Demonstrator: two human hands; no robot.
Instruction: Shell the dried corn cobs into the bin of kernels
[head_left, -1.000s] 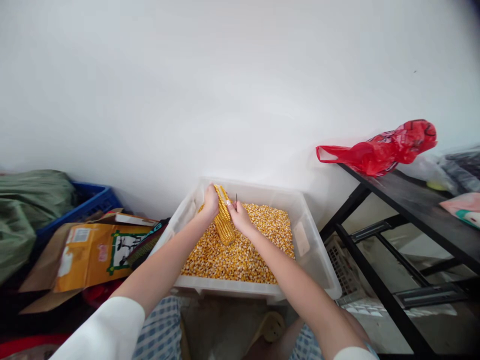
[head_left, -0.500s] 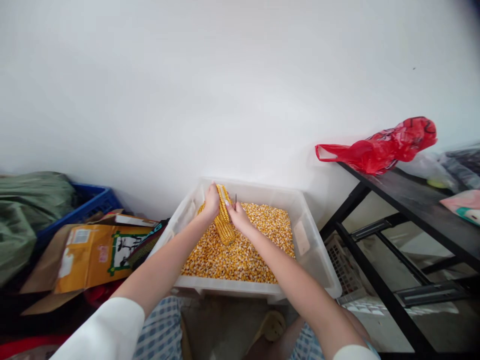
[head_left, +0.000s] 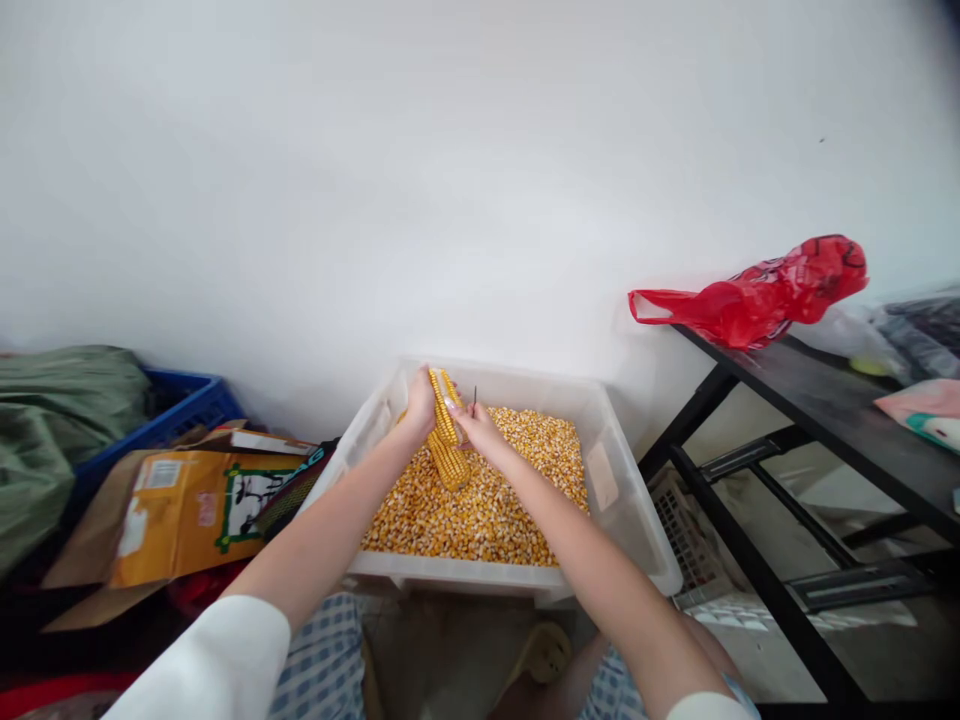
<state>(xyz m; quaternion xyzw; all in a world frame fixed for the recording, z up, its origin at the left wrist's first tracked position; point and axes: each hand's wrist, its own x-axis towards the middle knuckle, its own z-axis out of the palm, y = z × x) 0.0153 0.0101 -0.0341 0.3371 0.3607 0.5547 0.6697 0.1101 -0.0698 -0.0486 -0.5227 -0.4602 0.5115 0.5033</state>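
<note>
My left hand (head_left: 421, 402) is closed around an ear of corn (head_left: 441, 405), tilted over the bin. A pale strip without kernels runs along its upper side. Against that ear rests my right hand (head_left: 478, 428), its thumb at the strip. From its closed fingers sticks up a thin dark rod-like tool (head_left: 475, 395); the rest of it is hidden in the hand. Below, a second ear of corn (head_left: 451, 467) lies on loose corn kernels (head_left: 480, 520), which spread over the bottom of a translucent plastic bin (head_left: 634, 510).
Left of the bin stand an opened cardboard box (head_left: 187, 510) and a blue crate (head_left: 191, 400) with green cloth (head_left: 67, 410). On the right, a black table (head_left: 832, 400) bears a red plastic bag (head_left: 757, 295). A grey basket (head_left: 686, 530) sits beneath it. A white wall rises behind.
My right hand and the tool have shifted slightly to the right, and the held ear has moved slightly left and tilted. The ear in the bin stays put.
</note>
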